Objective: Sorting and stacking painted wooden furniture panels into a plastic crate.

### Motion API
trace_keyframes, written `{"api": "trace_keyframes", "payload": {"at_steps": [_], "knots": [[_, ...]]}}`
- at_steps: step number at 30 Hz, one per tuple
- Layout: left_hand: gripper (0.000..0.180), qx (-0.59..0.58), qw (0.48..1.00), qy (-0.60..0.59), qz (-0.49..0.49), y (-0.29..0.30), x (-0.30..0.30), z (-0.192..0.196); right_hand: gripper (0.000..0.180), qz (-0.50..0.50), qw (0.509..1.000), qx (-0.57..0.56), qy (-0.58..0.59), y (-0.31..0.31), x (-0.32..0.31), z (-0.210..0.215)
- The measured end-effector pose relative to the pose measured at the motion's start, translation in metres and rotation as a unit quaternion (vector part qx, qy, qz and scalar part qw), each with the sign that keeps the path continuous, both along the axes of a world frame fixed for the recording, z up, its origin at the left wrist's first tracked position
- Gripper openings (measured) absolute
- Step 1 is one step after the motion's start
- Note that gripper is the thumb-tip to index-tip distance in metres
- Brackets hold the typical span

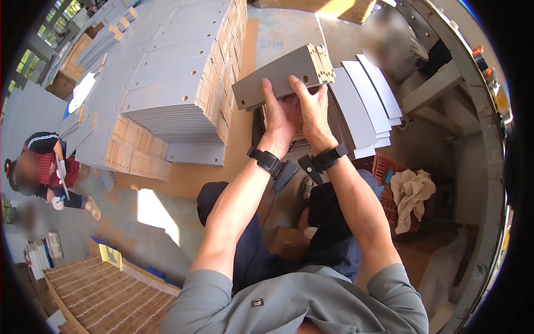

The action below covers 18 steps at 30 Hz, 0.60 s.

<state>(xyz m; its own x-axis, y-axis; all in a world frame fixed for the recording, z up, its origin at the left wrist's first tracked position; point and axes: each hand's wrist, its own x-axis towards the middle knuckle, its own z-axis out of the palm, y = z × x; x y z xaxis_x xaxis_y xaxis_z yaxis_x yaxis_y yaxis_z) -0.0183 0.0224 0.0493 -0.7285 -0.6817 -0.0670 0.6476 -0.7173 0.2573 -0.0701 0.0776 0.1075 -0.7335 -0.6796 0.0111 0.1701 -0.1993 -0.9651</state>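
Out in front of me, both hands grip a short stack of grey boards point(272, 75) with round holes in the faces and drilled, wood-coloured ends. My left hand point(280, 119) is closed round its near side, thumb lying on the grey top face. Beside it, my right hand point(312, 108) holds the same stack nearer the drilled end, its thumb also on top. Most of the fingers are hidden under the boards. A black strap with a small device sits on each wrist. Partly hidden below my hands are more stacked boards point(300, 143).
Tall piles of grey boards point(167, 64) stand to the left. Long pale panels point(361, 100) lie fanned out at right, near a red crate point(385, 167) with a beige cloth point(411, 192). A person point(47, 167) works at far left; another point(389, 39) is at upper right. Slatted brown stacks point(111, 289) fill the lower left.
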Motion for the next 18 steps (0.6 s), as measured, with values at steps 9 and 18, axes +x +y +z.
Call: {"api": "trace_keyframes", "payload": {"at_steps": [9, 18], "knots": [[0.059, -0.216, 0.883, -0.373, -0.188, -0.037, 0.078, 0.002, 0.077, 0.044, 0.976, 0.037, 0.211, -0.006, -0.036, -0.002], [0.091, -0.604, 0.724, -0.330, 0.054, -0.059, 0.084, 0.019, 0.097, 0.105, 0.934, 0.012, 0.342, -0.010, -0.023, -0.027]]}}
